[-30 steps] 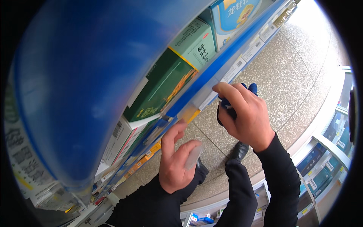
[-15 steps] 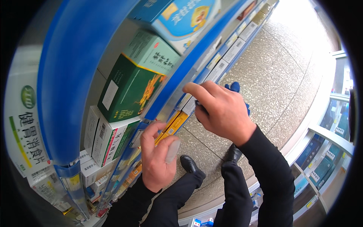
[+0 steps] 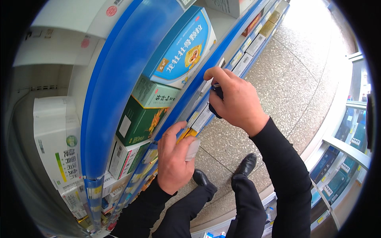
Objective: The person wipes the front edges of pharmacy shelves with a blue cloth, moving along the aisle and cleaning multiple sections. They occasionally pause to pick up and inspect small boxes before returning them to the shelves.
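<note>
My left hand (image 3: pixel 174 160) is closed in a pinch, with a small pale, translucent slip (image 3: pixel 193 150) showing beside the thumb. Its fingertips are at the blue shelf edge (image 3: pixel 182 104), near a yellow box (image 3: pixel 192 133) on the shelf below. My right hand (image 3: pixel 240 101) is curled around a dark object (image 3: pixel 215 104), mostly hidden by the fingers, so its kind cannot be made out. The right forefinger reaches the same shelf edge farther up. Behind that edge stand a blue and white box (image 3: pixel 184 49) and a dark green box (image 3: pixel 139 123).
A tall white box (image 3: pixel 55 139) stands at the left behind another curved blue shelf edge (image 3: pixel 109 91). White boxes (image 3: pixel 256 44) line the lower shelf. Speckled floor tiles (image 3: pixel 289 75) lie beneath my black shoes (image 3: pixel 247 163). A glass-fronted cabinet (image 3: pixel 337 178) is at the right.
The shelves have shifted in view, bringing more of the blue and white box into sight. Both hands are slightly higher along the shelf edge, the left also farther right. Their grips look unchanged.
</note>
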A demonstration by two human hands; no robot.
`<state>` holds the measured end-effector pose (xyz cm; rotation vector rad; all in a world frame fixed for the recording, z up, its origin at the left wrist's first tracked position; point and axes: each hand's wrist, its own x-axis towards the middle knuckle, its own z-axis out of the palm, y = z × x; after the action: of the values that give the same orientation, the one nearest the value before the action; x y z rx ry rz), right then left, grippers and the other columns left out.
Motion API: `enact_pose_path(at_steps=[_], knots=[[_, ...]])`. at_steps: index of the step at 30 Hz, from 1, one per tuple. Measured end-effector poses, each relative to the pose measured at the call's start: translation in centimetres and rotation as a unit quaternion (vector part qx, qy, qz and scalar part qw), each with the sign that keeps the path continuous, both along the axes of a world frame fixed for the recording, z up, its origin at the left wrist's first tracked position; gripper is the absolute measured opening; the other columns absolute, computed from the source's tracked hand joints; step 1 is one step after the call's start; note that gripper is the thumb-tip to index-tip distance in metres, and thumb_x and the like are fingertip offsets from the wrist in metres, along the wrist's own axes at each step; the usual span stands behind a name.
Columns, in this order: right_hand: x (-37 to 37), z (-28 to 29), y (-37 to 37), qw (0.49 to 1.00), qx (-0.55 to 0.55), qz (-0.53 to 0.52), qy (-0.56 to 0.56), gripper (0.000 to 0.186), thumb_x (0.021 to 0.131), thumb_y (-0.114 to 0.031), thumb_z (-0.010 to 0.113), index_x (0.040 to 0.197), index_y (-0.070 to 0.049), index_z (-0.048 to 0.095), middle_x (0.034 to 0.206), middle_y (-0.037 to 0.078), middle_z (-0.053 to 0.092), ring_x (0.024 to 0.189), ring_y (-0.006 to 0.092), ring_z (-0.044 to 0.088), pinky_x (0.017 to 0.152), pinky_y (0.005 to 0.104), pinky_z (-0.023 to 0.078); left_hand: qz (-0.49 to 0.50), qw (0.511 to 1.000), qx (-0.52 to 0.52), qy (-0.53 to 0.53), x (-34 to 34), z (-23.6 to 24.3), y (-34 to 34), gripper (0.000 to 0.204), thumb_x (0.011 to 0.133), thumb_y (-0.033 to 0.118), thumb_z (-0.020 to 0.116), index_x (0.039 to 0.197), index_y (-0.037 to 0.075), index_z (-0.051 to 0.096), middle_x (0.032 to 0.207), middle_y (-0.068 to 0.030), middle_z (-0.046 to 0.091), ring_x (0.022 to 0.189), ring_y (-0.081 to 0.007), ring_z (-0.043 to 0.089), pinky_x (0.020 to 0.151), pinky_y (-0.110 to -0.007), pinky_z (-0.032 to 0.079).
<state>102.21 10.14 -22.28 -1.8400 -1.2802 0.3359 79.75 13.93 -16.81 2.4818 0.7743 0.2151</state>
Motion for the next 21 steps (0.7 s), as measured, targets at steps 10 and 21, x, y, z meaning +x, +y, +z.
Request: enact_pose_path(at_steps=[10, 21], knots=[[1.8, -2.0, -1.0, 0.998, 0.052, 0.04, -0.019, 0.036, 0.085, -0.005, 0.068, 0.119, -0.016, 0.068, 0.087, 0.007, 0.061, 0.069, 0.0285, 0.067, 0.059, 0.0383, 0.055, -0.009, 0.999, -0.031, 0.017, 1.5, 0.1, 0.9, 0.034, 0.071, -0.004, 0.069, 0.104, 0.004, 0.071, 0.139, -0.0199, 0.054, 0.128, -0.0401, 0.054, 0.102, -0.048, 0.041], [3.5, -1.6, -1.4, 0.997, 0.036, 0.054, -0.049, 0.041, 0.082, -0.008, 0.07, 0.121, -0.017, 0.065, 0.087, 0.005, 0.06, 0.075, 0.0245, 0.07, 0.06, 0.0369, 0.056, -0.011, 0.998, -0.05, 0.027, 5.3, 1.4, 1.3, 0.032, 0.076, -0.003, 0.07, 0.109, 0.002, 0.069, 0.142, -0.0248, 0.051, 0.128, -0.0433, 0.052, 0.107, -0.048, 0.04]])
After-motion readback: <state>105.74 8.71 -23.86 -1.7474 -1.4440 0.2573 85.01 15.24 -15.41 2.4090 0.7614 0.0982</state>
